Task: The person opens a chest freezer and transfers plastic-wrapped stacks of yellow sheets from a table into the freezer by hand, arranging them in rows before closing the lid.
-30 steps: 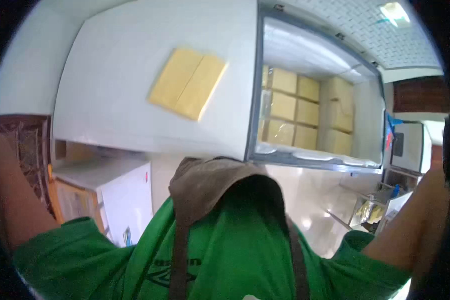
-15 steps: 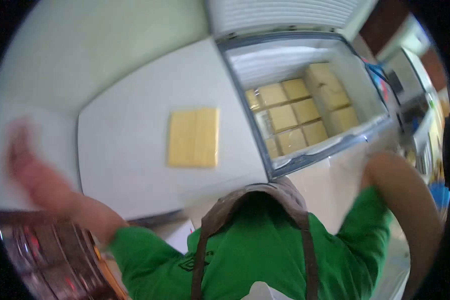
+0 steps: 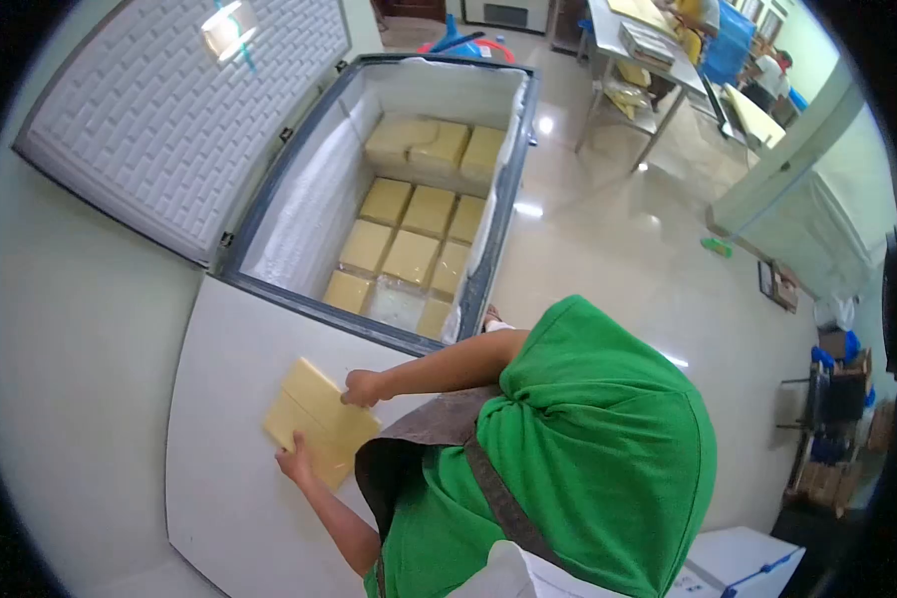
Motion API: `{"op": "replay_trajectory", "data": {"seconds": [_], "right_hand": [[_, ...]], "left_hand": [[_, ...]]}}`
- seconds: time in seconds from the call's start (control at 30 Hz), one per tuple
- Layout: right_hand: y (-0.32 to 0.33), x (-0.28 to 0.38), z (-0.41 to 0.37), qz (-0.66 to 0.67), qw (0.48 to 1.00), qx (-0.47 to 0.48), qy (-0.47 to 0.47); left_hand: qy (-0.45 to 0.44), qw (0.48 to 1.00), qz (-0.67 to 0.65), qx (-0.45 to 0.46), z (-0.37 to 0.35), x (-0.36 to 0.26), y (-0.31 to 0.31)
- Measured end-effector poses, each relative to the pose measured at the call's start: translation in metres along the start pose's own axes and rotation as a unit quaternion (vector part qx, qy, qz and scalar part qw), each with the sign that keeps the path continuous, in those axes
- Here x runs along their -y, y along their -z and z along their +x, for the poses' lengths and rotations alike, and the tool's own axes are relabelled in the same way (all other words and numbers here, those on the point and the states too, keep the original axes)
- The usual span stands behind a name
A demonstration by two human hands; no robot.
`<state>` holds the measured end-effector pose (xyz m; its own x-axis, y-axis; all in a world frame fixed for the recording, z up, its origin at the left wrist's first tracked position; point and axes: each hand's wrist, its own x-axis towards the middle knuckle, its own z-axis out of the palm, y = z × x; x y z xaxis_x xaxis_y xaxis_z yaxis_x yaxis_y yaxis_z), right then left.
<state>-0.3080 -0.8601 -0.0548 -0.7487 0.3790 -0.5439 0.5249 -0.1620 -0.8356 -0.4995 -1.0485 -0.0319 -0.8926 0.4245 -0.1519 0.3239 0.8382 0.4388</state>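
A pale yellow rectangular pack (image 3: 319, 414) with a crease across its middle is on the white closed part of the lid (image 3: 229, 399). My left hand (image 3: 294, 460) grips its lower left edge, thumb on top and fingers partly hidden. At its upper right edge, my right hand (image 3: 362, 387) has its fingers curled around the border. Beyond both hands stands an open chest freezer (image 3: 516, 189) with a frosty inner wall. Similar yellow packs (image 3: 411, 257) lie in rows inside it, and one spot near the front shows clear plastic (image 3: 397, 304).
The freezer's raised lid (image 3: 189, 110) leans at the upper left. A metal table (image 3: 608, 30) with stacked goods stands at the top right, with people (image 3: 767, 75) near it. A shelf with boxes (image 3: 832, 419) is at the far right, and a white box (image 3: 738, 558) at the lower right.
The view has turned toward the right, showing more of the room. Both hands, previously wide apart and off the pack, have come together and taken hold of it.
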Motion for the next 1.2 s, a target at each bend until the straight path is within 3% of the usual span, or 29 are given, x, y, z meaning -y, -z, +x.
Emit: {"op": "replay_trajectory", "data": {"seconds": [0.03, 0.07, 0.13, 0.2, 0.27, 0.33, 0.47, 0.53, 0.6, 0.7, 0.73, 0.77, 0.8, 0.9, 0.97, 1.0, 1.07, 1.1, 1.17, 1.2], "right_hand": [[-0.005, -0.002, 0.004, -0.069, 0.997, -0.042, 0.002], [-0.006, -0.002, 0.008, -0.139, 0.987, -0.083, 0.004], [0.000, -0.004, 0.008, -0.131, 0.987, -0.090, -0.029], [0.010, -0.001, -0.007, -0.122, 0.985, -0.103, -0.061], [0.016, 0.003, -0.031, -0.115, 0.993, -0.019, -0.017], [0.012, -0.012, -0.029, -0.148, 0.985, -0.030, 0.086], [0.029, -0.027, -0.054, -0.041, 0.996, -0.046, 0.072], [0.050, -0.032, -0.058, 0.086, 0.980, 0.134, 0.117], [0.070, -0.029, -0.063, 0.110, 0.977, 0.143, 0.113], [0.107, 0.002, -0.080, 0.110, 0.978, 0.127, 0.125], [0.128, 0.030, -0.102, 0.126, 0.971, 0.146, 0.144], [0.147, 0.046, -0.104, 0.142, 0.960, 0.169, 0.173], [0.168, 0.063, -0.105, 0.156, 0.948, 0.193, 0.201], [0.240, 0.111, -0.142, 0.178, 0.942, 0.200, 0.203], [0.275, 0.118, -0.150, 0.352, 0.869, 0.224, 0.266], [0.282, 0.105, -0.134, 0.354, 0.870, 0.220, 0.263], [0.300, 0.071, -0.094, 0.590, 0.752, 0.190, 0.225], [0.304, 0.045, -0.075, 0.649, 0.714, 0.160, 0.207], [0.308, -0.018, -0.047, 0.695, 0.699, 0.094, 0.138], [0.313, -0.044, -0.041, 0.701, 0.702, 0.065, 0.105]], "left_hand": [[0.001, 0.996, -0.079, 0.039, 0.004, 0.003, 0.000], [-0.004, 0.996, -0.075, 0.046, 0.005, 0.009, 0.000], [0.001, 0.936, -0.264, 0.233, 0.005, 0.017, -0.002], [-0.020, 0.912, -0.322, 0.255, -0.028, -0.007, 0.007], [-0.032, 0.857, -0.423, 0.292, -0.064, -0.031, 0.016], [0.009, 0.810, -0.481, 0.334, -0.082, -0.035, 0.010], [0.115, 0.729, -0.557, 0.382, -0.103, -0.027, -0.013], [0.153, 0.699, -0.584, 0.384, -0.103, -0.029, -0.020], [0.179, 0.673, -0.608, 0.383, -0.092, -0.036, -0.026], [0.170, 0.671, -0.632, 0.349, -0.067, -0.052, -0.029], [0.103, 0.712, -0.628, 0.297, -0.055, -0.053, -0.032], [0.104, 0.711, -0.628, 0.298, -0.055, -0.069, -0.021], [0.045, 0.708, -0.635, 0.306, -0.056, -0.100, 0.004], [-0.120, 0.662, -0.690, 0.268, -0.038, -0.157, 0.032], [-0.051, 0.610, -0.751, 0.247, -0.076, -0.257, 0.075], [-0.047, 0.609, -0.751, 0.251, -0.076, -0.285, 0.076], [-0.133, 0.674, -0.667, 0.289, -0.069, -0.334, 0.065], [-0.133, 0.672, -0.666, 0.295, -0.058, -0.342, 0.049], [-0.111, 0.717, -0.538, 0.430, -0.031, -0.346, 0.000], [-0.105, 0.718, -0.533, 0.436, -0.028, -0.359, -0.029]]}}
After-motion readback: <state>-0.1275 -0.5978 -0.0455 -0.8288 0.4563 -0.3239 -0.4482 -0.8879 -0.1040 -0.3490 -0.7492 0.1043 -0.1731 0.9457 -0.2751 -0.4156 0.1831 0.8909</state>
